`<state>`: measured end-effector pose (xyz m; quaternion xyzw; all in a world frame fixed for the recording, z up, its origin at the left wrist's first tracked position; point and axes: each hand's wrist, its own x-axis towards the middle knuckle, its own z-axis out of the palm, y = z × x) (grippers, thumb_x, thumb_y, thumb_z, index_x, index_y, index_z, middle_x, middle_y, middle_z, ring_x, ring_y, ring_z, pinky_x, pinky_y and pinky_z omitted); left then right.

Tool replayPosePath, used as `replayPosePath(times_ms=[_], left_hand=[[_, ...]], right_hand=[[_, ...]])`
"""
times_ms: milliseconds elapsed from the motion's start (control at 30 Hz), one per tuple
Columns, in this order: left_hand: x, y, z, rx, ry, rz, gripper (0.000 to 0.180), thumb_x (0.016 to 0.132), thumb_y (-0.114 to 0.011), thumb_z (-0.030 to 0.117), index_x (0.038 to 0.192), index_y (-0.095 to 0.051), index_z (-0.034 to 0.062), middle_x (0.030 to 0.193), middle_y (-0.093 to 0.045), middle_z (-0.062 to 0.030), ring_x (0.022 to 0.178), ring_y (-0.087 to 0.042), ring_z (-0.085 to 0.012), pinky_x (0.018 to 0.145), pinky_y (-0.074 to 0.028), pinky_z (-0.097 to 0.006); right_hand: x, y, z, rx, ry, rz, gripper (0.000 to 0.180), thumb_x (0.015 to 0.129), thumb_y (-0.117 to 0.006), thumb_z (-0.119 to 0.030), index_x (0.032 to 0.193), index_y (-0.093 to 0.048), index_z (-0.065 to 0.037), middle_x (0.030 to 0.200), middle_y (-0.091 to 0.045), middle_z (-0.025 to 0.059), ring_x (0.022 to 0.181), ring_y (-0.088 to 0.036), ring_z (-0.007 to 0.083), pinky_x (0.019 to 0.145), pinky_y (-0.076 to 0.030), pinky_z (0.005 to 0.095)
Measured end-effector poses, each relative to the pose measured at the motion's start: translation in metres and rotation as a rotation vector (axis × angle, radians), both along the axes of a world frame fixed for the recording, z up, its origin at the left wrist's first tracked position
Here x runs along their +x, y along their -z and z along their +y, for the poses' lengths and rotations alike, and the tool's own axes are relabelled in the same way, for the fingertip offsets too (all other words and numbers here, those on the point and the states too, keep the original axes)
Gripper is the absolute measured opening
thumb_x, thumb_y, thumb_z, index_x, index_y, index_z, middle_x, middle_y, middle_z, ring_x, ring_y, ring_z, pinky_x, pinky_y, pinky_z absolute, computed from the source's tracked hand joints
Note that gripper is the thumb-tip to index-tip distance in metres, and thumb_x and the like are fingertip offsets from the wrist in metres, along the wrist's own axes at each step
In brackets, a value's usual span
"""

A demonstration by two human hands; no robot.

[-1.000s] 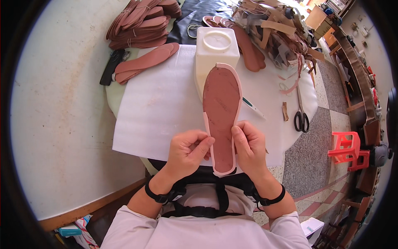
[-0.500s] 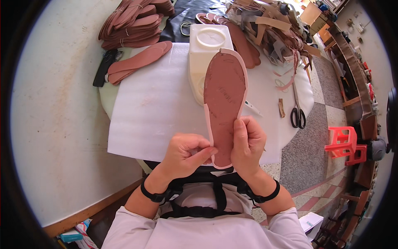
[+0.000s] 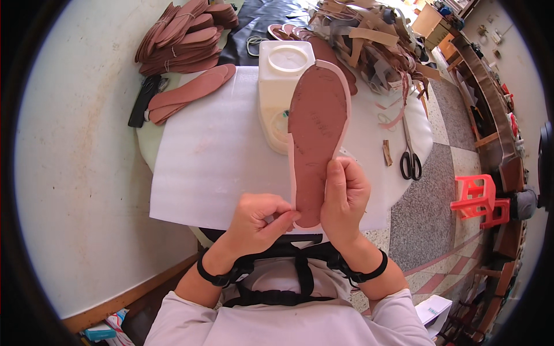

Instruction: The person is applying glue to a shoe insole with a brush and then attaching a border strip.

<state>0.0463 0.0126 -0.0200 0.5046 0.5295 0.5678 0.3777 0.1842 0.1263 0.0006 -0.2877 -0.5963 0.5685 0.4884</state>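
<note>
While your right hand [image 3: 344, 199] grips the brown insole [image 3: 316, 135] upright above the tabletop [image 3: 398, 124], keep your left hand's [image 3: 257, 222] fingers pinching its heel edge, pressing evenly along the pale rim.

Insole [image 3: 316, 135] before jug [image 3: 281, 95], scissors [image 3: 410, 155] right, insole stack [image 3: 179, 37] left

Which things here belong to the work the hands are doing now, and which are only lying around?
In the work:
- brown shoe sole, held up
- right hand, gripping its right edge
- left hand, pinching its heel end

Lying about:
- white foam sheet on the table
- white plastic jug
- stacks of soles
- scissors
- leather strips
- red stool on the floor
</note>
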Motion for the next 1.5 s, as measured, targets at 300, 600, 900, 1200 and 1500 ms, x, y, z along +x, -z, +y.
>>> replayPosePath(times_ms=[300,600,900,1200,1500], left_hand=[[0.008,0.012,-0.001,-0.033,-0.186,-0.378,0.009,0.101,-0.070,0.004,0.101,-0.072,-0.0047,0.083,-0.073,-0.0065,0.070,-0.070,-0.0104,0.063,-0.058,-0.024],[0.004,0.009,0.002,0.055,-0.160,-0.521,0.011,0.099,-0.073,0.003,0.107,-0.074,-0.0029,0.095,-0.075,-0.0069,0.080,-0.071,-0.0114,0.069,-0.059,-0.025],[0.004,0.014,0.006,0.120,-0.314,-0.563,0.016,0.098,-0.076,0.006,0.111,-0.074,-0.0036,0.097,-0.076,-0.0084,0.078,-0.070,-0.0130,0.064,-0.058,-0.026],[0.006,0.015,0.007,0.132,-0.345,-0.528,0.015,0.097,-0.077,0.006,0.108,-0.075,-0.0034,0.094,-0.075,-0.0080,0.076,-0.070,-0.0128,0.061,-0.057,-0.026],[0.003,0.015,0.005,0.127,-0.318,-0.540,0.016,0.098,-0.075,0.006,0.110,-0.075,-0.0032,0.094,-0.075,-0.0085,0.076,-0.069,-0.0139,0.062,-0.057,-0.027]], right_hand=[[0.012,-0.002,-0.002,0.013,-0.202,-0.270,0.022,0.108,-0.061,-0.013,0.095,-0.067,0.004,0.071,-0.056,-0.0005,0.066,-0.047,0.0058,0.057,-0.040,0.0248],[0.015,-0.005,0.008,0.378,-0.290,-0.346,0.015,0.104,-0.064,-0.010,0.096,-0.067,0.003,0.070,-0.056,0.0115,0.061,-0.053,0.0153,0.058,-0.044,0.0290],[0.018,-0.002,-0.005,-0.238,-0.566,-0.259,0.016,0.093,-0.078,-0.011,0.102,-0.073,0.002,0.082,-0.069,-0.0026,0.072,-0.054,0.0022,0.061,-0.046,0.0234],[0.014,-0.009,-0.001,-0.385,-0.589,-0.424,0.012,0.093,-0.072,-0.004,0.102,-0.076,0.002,0.068,-0.060,-0.0054,0.063,-0.050,0.0011,0.055,-0.042,0.0224],[0.014,-0.011,-0.002,-0.356,-0.584,-0.359,0.013,0.094,-0.072,-0.004,0.104,-0.076,0.002,0.069,-0.057,-0.0079,0.062,-0.045,0.0007,0.052,-0.036,0.0223]])
